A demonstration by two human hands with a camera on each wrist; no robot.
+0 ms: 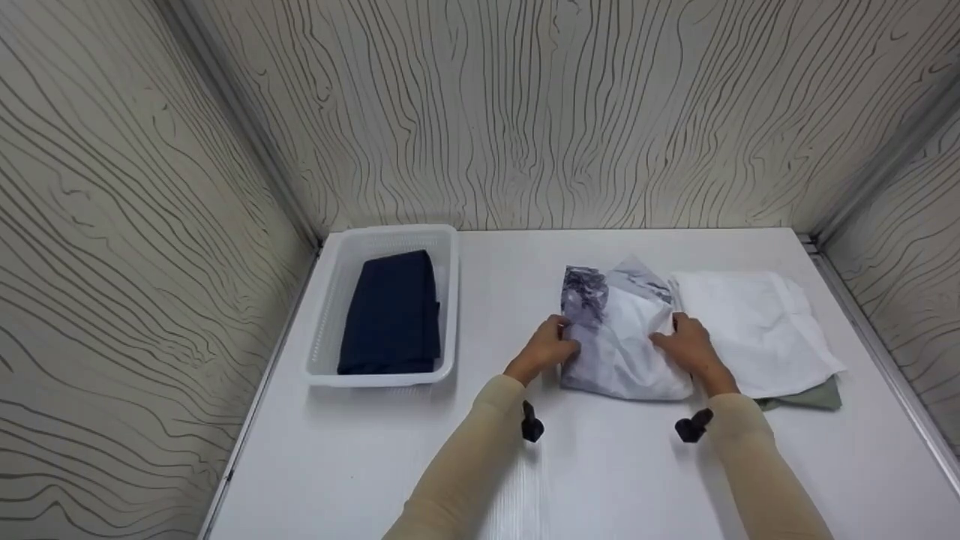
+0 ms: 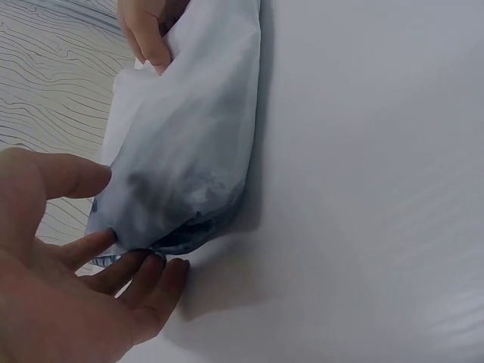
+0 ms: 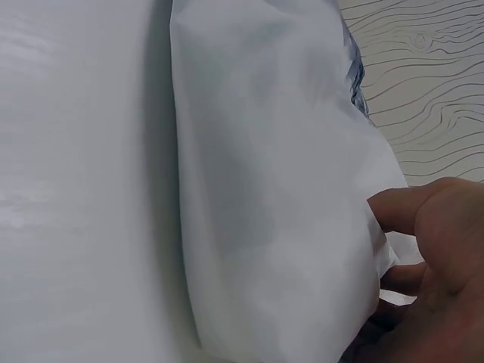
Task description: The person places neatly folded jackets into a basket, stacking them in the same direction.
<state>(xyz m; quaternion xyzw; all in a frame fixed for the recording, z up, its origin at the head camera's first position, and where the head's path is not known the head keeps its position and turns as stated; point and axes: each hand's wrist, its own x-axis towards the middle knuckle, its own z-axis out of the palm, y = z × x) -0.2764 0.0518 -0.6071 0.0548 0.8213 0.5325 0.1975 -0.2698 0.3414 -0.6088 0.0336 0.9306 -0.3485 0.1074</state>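
Between the two hands lies a folded white cloth (image 1: 630, 352) with a dark grey print along its far and left parts. My left hand (image 1: 541, 349) holds its left edge, thumb over the top and fingertips at the side. In the left wrist view, the fingers (image 2: 162, 291) of that hand are bent around the cloth's rounded, dark-printed end. My right hand (image 1: 690, 346) grips the right edge, its thumb (image 3: 397, 209) on the upper face and the other fingers curled at the border, partly hidden.
A white plastic basket (image 1: 321, 330) holding a folded navy cloth (image 1: 390, 315) stands at the left. To the right, a flat white cloth (image 1: 757, 337) lies over a green cloth (image 1: 814, 397). Wood-grain-patterned panels (image 1: 510, 112) enclose the white table (image 1: 375, 465) at the back and sides.
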